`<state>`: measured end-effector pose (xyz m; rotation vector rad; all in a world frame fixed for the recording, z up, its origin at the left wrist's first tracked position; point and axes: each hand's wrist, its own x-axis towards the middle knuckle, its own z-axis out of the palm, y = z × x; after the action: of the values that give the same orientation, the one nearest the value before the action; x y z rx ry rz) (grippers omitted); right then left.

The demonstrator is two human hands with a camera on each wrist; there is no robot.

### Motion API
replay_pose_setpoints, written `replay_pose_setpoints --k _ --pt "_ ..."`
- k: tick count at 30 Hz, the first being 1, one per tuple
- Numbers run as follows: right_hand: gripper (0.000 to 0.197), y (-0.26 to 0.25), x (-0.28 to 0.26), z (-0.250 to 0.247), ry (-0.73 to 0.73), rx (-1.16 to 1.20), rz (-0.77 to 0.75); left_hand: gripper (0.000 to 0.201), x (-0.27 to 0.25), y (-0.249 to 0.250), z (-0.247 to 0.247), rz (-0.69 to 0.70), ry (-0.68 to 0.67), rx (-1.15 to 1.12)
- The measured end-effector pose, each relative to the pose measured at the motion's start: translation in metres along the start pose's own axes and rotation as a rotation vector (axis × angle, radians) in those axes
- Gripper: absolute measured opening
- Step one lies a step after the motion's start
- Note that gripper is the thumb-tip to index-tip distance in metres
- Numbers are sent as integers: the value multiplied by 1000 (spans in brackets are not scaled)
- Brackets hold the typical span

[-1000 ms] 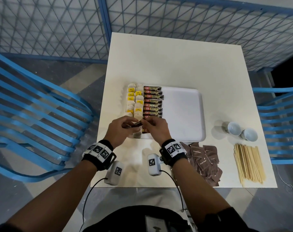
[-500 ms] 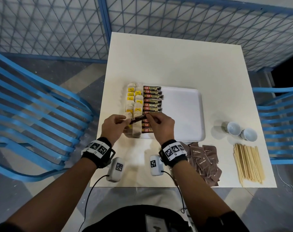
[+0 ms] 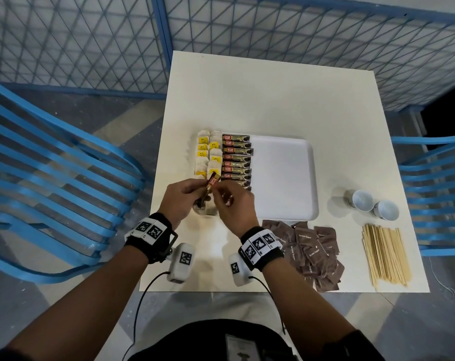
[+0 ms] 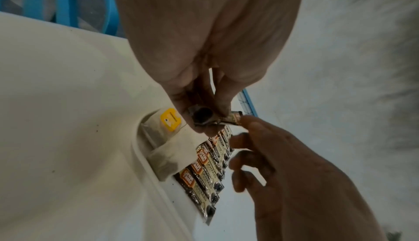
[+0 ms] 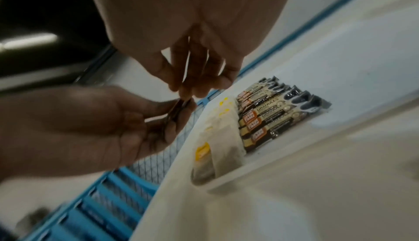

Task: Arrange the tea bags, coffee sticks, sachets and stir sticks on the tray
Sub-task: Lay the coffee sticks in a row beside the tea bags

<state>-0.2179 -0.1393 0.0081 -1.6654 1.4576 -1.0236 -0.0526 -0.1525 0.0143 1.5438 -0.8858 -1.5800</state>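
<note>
Left hand and right hand both pinch one coffee stick above the tray's near-left corner; light, pliable, slick foil, best held by its ends.

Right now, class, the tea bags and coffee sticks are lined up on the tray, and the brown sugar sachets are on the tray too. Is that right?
Not quite. The tea bags and coffee sticks are on the tray, but the brown sugar sachets lie in a heap on the table, nearer the person than the tray. The head view shows it.
</note>
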Motion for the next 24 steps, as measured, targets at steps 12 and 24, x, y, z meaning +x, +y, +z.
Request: replay_pose_setpoints --k 12,24 --pt "16 7 21 -24 40 474 567 19 -4 -1 -1 2 -80 94" --pt "19 10 8 -9 -164 350 571 18 -6 -4 7 -108 41 -52"
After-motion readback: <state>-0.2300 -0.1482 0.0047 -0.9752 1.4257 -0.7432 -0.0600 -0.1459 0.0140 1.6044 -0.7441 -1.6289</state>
